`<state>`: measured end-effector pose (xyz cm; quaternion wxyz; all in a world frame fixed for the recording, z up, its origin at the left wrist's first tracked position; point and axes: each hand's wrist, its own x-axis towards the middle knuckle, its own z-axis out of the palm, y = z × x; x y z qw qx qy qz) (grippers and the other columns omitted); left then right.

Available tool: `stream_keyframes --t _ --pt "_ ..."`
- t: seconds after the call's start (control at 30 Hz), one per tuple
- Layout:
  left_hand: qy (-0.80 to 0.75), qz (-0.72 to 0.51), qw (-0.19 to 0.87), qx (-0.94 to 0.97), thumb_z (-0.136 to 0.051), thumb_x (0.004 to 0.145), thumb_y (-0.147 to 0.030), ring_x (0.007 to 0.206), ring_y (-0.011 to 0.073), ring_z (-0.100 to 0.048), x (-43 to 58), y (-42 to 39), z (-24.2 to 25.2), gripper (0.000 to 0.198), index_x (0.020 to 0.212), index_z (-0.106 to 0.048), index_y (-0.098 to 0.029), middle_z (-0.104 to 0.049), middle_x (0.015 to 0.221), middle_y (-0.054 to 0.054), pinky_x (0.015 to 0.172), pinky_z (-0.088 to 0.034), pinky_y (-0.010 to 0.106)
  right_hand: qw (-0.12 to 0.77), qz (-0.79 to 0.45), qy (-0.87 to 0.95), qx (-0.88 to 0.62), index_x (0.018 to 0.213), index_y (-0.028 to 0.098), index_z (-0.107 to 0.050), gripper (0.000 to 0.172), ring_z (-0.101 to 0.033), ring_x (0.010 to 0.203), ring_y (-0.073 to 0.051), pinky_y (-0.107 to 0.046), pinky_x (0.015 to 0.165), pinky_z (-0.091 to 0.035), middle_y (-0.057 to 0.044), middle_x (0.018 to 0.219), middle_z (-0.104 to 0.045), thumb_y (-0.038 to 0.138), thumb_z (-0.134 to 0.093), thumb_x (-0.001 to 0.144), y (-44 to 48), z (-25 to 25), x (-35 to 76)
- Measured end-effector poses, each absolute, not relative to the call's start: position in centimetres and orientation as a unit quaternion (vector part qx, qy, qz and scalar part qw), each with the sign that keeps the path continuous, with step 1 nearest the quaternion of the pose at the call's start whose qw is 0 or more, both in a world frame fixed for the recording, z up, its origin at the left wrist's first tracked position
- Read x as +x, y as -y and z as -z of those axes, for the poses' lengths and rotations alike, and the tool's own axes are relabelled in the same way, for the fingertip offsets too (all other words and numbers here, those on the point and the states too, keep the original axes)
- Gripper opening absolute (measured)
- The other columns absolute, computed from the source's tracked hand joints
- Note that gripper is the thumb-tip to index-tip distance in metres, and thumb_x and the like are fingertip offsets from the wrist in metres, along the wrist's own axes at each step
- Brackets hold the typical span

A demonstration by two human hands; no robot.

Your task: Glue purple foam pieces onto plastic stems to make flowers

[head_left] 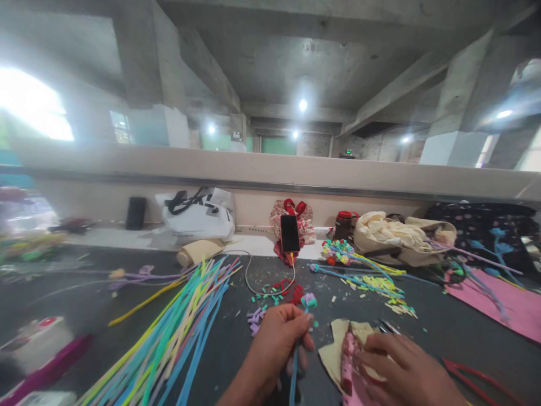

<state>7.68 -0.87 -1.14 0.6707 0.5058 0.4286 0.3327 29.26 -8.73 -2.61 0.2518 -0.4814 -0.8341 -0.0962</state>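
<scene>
My left hand [284, 341] is closed in a pinch around a blue pipe-cleaner-like stem [295, 375]. At the stem's top, just above my fingertips, is a small purple and teal flower head [309, 301]. My right hand [401, 366], partly blurred, is bent over a pink glossy object [349, 361] lying on a crumpled beige cloth [333, 349]. Its fingertips reach the cloth beside that object; whether they grip anything is hidden. A thin metal tip [387, 327] shows just beyond the right knuckles. Small purple pieces [255, 320] lie near my left hand.
Long coloured stems [186, 327] fan out at left. Finished-looking flowers [338, 251] and yellow-green bits [376, 285] lie beyond my hands. A phone [289, 234] stands upright, its cable [247, 270] looping across the table. Red handles [477, 372] lie at right, near pink sheet [494, 301].
</scene>
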Motion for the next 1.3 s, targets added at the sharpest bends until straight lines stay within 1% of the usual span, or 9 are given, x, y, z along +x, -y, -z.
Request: stream_keyframes --t 0.07,0.13,0.2,0.5,0.63,0.73,0.9,1.07,1.3 --pt "-0.404 -0.336 0.688 0.500 -0.059 0.061 -0.043 0.023 0.0050 -0.041 7.8 1.3 1.0 0.029 0.063 -0.046 -0.017 -0.057 0.043 -0.004 0.024 -0.018 0.014 0.309 0.029 0.822 -0.478 0.092 0.024 -0.060 0.016 -0.060 0.075 -0.016 -0.022 0.064 -0.046 -0.005 0.084 -0.063 0.023 -0.047 0.083 8.4 1.2 27.5" --pt "-0.381 -0.347 0.696 0.499 -0.059 0.064 -0.041 0.023 0.0037 -0.039 7.8 1.7 0.7 0.027 0.062 -0.046 -0.017 -0.055 0.041 -0.005 0.024 -0.016 0.013 0.314 -0.031 0.821 -0.475 0.085 0.021 -0.059 0.012 -0.057 0.063 -0.012 -0.019 0.054 -0.043 -0.002 0.072 -0.060 0.020 -0.047 0.083 7.8 0.1 25.7" --pt "-0.366 -0.351 0.705 0.496 -0.058 0.067 -0.039 0.021 0.0026 -0.036 7.8 1.9 0.5 0.027 0.059 -0.046 -0.016 -0.053 0.038 -0.005 0.024 -0.015 0.012 0.332 -0.040 0.809 -0.483 0.079 0.020 -0.058 0.009 -0.053 0.056 -0.010 -0.019 0.051 -0.039 0.001 0.065 -0.056 0.021 -0.049 0.081 7.0 -0.4 24.5" --pt "-0.315 -0.333 0.739 0.493 -0.053 0.072 -0.040 0.020 0.0026 -0.033 7.9 2.0 0.7 0.030 0.055 -0.049 -0.015 -0.049 0.030 -0.004 0.024 -0.015 0.013 0.356 -0.031 0.798 -0.485 0.076 0.019 -0.057 0.012 -0.054 0.058 -0.011 -0.020 0.054 -0.038 0.001 0.065 -0.055 0.017 -0.046 0.082 5.3 0.8 23.2" --pt "-0.369 -0.347 0.690 0.517 -0.050 0.072 -0.040 0.023 0.0042 -0.037 8.1 1.9 0.8 0.028 0.058 -0.048 -0.016 -0.052 0.035 -0.004 0.026 -0.017 0.013 0.353 -0.060 0.793 -0.493 0.074 0.019 -0.054 0.015 -0.052 0.058 -0.011 -0.020 0.055 -0.038 0.002 0.066 -0.054 0.018 -0.042 0.084 5.8 -0.3 24.1" --pt "-0.452 -0.318 0.596 0.583 -0.049 0.070 -0.035 0.023 0.0062 -0.041 8.2 1.8 1.0 0.021 0.059 -0.048 -0.017 -0.057 0.041 -0.002 0.026 -0.020 0.015 0.344 -0.080 0.789 -0.502 0.077 0.019 -0.053 0.016 -0.052 0.061 -0.011 -0.020 0.057 -0.038 0.001 0.067 -0.054 0.020 -0.040 0.086 5.9 -1.8 25.6" --pt "-0.503 -0.249 0.465 0.685 -0.043 0.069 -0.028 0.025 0.0072 -0.043 8.3 1.9 1.8 0.022 0.053 -0.051 -0.016 -0.057 0.043 -0.001 0.028 -0.023 0.015 0.316 -0.096 0.825 -0.459 0.073 0.019 -0.054 0.013 -0.054 0.067 -0.013 -0.022 0.062 -0.040 0.000 0.071 -0.056 0.021 -0.047 0.084 4.5 -2.6 27.3" --pt "-0.520 -0.216 0.442 0.698 -0.043 0.067 -0.026 0.025 0.0076 -0.042 8.5 2.0 2.0 0.020 0.054 -0.054 -0.016 -0.056 0.040 -0.001 0.028 -0.024 0.016 0.327 -0.094 0.843 -0.417 0.073 0.018 -0.055 0.012 -0.055 0.072 -0.013 -0.023 0.065 -0.041 -0.001 0.073 -0.057 0.019 -0.049 0.083 3.8 -1.6 26.6" --pt "-0.507 -0.244 0.463 0.685 -0.050 0.062 -0.024 0.026 0.0070 -0.039 8.7 2.2 1.4 0.019 0.045 -0.055 -0.017 -0.053 0.033 -0.003 0.033 -0.024 0.016 0.301 -0.016 0.876 -0.377 0.076 0.018 -0.057 0.017 -0.054 0.080 -0.014 -0.025 0.069 -0.040 -0.004 0.081 -0.059 0.019 -0.044 0.087 3.6 -0.7 26.1"
